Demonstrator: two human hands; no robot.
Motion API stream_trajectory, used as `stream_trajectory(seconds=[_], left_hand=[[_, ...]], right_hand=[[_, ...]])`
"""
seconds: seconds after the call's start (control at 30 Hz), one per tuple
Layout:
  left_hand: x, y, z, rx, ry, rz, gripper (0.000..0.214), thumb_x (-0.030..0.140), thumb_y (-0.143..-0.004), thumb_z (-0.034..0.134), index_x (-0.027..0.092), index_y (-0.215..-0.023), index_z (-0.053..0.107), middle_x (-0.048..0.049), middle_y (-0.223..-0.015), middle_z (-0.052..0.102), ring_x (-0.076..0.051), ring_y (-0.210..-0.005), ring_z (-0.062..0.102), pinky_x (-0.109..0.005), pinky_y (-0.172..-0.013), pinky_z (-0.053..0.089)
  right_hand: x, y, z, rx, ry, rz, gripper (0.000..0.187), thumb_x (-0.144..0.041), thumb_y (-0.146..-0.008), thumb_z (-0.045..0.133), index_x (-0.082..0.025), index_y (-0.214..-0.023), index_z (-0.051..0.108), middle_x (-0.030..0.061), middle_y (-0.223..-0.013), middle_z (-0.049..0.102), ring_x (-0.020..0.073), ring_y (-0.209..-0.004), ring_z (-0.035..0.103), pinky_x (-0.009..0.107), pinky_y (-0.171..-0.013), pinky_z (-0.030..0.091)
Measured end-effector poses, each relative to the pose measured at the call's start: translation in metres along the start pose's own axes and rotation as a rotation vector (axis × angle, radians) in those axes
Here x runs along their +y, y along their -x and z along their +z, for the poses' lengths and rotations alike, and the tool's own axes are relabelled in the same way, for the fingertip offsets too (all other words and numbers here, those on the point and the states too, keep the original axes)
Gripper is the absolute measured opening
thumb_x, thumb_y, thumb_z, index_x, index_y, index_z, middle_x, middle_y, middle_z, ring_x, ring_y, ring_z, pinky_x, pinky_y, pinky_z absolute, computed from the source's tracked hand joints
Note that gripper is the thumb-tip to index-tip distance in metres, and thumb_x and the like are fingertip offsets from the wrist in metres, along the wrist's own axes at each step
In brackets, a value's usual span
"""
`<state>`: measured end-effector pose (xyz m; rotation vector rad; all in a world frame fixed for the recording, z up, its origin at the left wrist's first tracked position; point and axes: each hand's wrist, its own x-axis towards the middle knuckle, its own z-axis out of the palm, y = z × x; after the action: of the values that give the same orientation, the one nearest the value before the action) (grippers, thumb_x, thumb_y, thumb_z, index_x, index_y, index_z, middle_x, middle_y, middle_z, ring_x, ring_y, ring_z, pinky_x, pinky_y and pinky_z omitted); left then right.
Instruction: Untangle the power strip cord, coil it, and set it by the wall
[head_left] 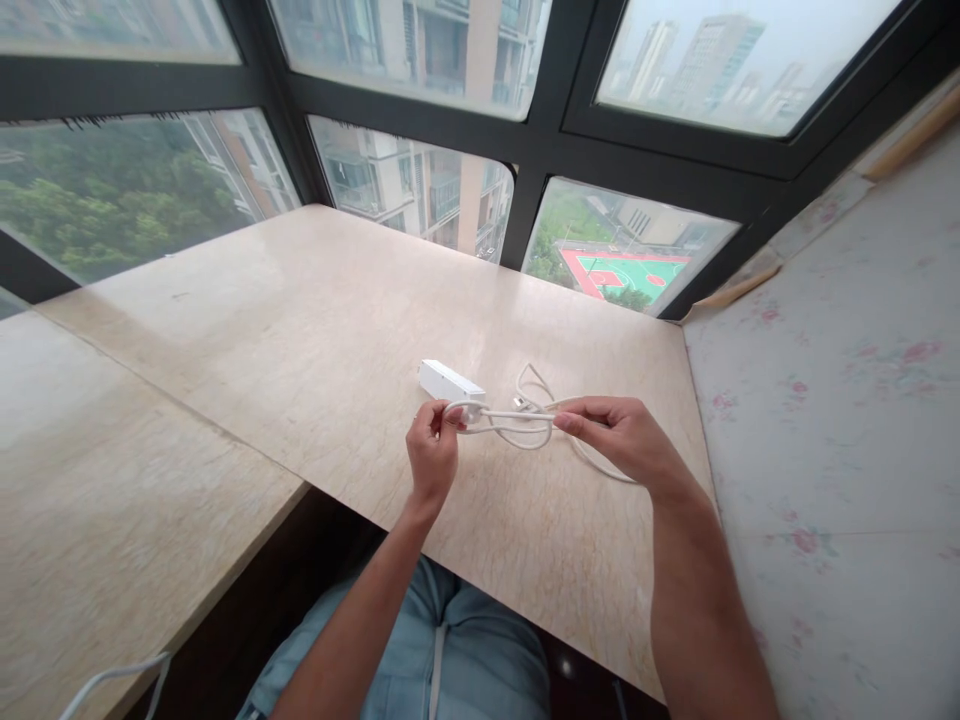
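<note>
One pale stone-look countertop (225,340) spreads beneath everything. Above its near middle, the right hand (628,437) pinches a white cord (517,415) between thumb and fingers, while the left hand (433,462) grips the cord's looped left end in a closed pinch. Working these loops well probably means keeping strands parallel, tension light and bends gentle. The held stretch runs left to right between the hands. Just beyond the left hand, a white bar (448,380) rests with its long axis slanting from far left to near right.
</note>
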<state>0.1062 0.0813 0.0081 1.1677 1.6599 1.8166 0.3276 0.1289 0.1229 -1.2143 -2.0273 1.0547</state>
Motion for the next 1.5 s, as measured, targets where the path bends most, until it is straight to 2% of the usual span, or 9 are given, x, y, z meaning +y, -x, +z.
stream_trajectory(seconds=[0.2, 0.33, 0.43, 0.67, 0.73, 0.9, 1.07, 1.3, 1.5], left_hand=[[0.000, -0.015, 0.006, 0.037, -0.104, 0.107, 0.028, 0.040, -0.085, 0.063, 0.020, -0.070, 0.050, 0.0054, -0.057, 0.042, -0.010, -0.053, 0.039, -0.024, -0.051, 0.032], [0.002, -0.027, 0.004, -0.043, -0.104, 0.149, 0.027, 0.039, -0.086, 0.062, 0.018, -0.069, 0.060, 0.0029, -0.058, 0.052, -0.011, -0.054, 0.043, -0.024, -0.053, 0.033], [0.004, -0.035, -0.001, -0.097, 0.010, 0.027, 0.029, 0.044, -0.079, 0.069, 0.017, -0.068, 0.065, 0.0010, -0.059, 0.059, -0.011, -0.054, 0.049, -0.023, -0.051, 0.035], [0.018, -0.048, -0.012, -0.656, 0.402, -0.185, 0.041, 0.047, -0.074, 0.073, 0.016, -0.057, 0.052, -0.0006, -0.051, 0.059, -0.011, -0.050, 0.054, -0.024, -0.054, 0.039], [0.026, -0.048, -0.010, -0.694, 0.473, -0.199, 0.039, 0.046, -0.077, 0.071, 0.017, -0.062, 0.049, 0.0030, -0.047, 0.054, -0.009, -0.045, 0.051, -0.022, -0.051, 0.038], [0.048, -0.052, 0.005, -0.577, 0.455, -0.237, 0.039, 0.046, -0.079, 0.069, 0.018, -0.064, 0.046, 0.0075, -0.045, 0.044, -0.005, -0.037, 0.041, -0.019, -0.041, 0.030], [0.042, -0.060, 0.010, -0.391, 0.402, -0.330, 0.040, 0.049, -0.075, 0.071, 0.016, -0.064, 0.051, 0.0091, -0.045, 0.034, -0.002, -0.036, 0.028, -0.017, -0.036, 0.019], [-0.006, -0.062, -0.026, -0.095, 0.495, -0.540, 0.032, 0.039, -0.074, 0.073, 0.014, -0.068, 0.053, 0.0119, -0.044, 0.027, -0.001, -0.034, 0.020, -0.016, -0.036, 0.019], [-0.016, -0.064, -0.050, 0.010, 0.719, -0.719, 0.015, 0.023, -0.084, 0.059, 0.014, -0.072, 0.056, 0.0073, -0.049, 0.041, -0.004, -0.037, 0.035, -0.021, -0.044, 0.038]], right_hand=[[0.003, 0.005, -0.019, 0.037, -0.081, 0.032, 0.032, -0.048, -0.076, 0.071, -0.017, -0.079, 0.078, 0.0026, -0.063, 0.061, 0.0130, -0.058, 0.049, 0.025, -0.051, 0.036], [0.008, 0.008, -0.028, 0.105, -0.172, 0.095, 0.033, -0.048, -0.073, 0.073, -0.015, -0.078, 0.077, -0.0041, -0.047, 0.039, 0.0067, -0.045, 0.030, 0.023, -0.041, 0.020], [0.017, 0.007, -0.035, 0.143, -0.274, 0.143, 0.033, -0.046, -0.073, 0.075, -0.014, -0.077, 0.076, -0.0070, -0.044, 0.027, 0.0052, -0.043, 0.021, 0.024, -0.040, 0.011], [0.027, 0.003, -0.042, 0.230, -0.546, 0.117, 0.029, -0.041, -0.072, 0.077, -0.012, -0.071, 0.073, -0.0086, -0.044, 0.023, 0.0035, -0.040, 0.015, 0.024, -0.040, 0.007], [0.024, 0.005, -0.040, 0.222, -0.553, 0.082, 0.027, -0.040, -0.073, 0.076, -0.013, -0.071, 0.074, -0.0084, -0.044, 0.024, 0.0037, -0.041, 0.016, 0.024, -0.040, 0.008], [0.012, 0.013, -0.026, 0.168, -0.459, -0.017, 0.020, -0.035, -0.073, 0.078, -0.015, -0.077, 0.076, -0.0062, -0.046, 0.032, 0.0051, -0.043, 0.025, 0.022, -0.041, 0.014], [-0.004, 0.011, -0.016, 0.334, -0.591, -0.147, 0.020, -0.035, -0.074, 0.078, -0.016, -0.075, 0.075, -0.0075, -0.044, 0.031, 0.0039, -0.040, 0.023, 0.021, -0.039, 0.014], [-0.007, 0.009, -0.042, 0.490, -0.958, -0.238, 0.026, -0.041, -0.078, 0.074, -0.019, -0.067, 0.064, -0.0110, -0.048, 0.014, 0.0038, -0.037, 0.008, 0.019, -0.032, 0.010], [0.004, 0.017, -0.070, 0.584, -1.222, -0.272, 0.024, -0.036, -0.085, 0.066, -0.022, -0.066, 0.061, -0.0099, -0.044, 0.014, 0.0060, -0.036, 0.007, 0.021, -0.029, 0.009]])
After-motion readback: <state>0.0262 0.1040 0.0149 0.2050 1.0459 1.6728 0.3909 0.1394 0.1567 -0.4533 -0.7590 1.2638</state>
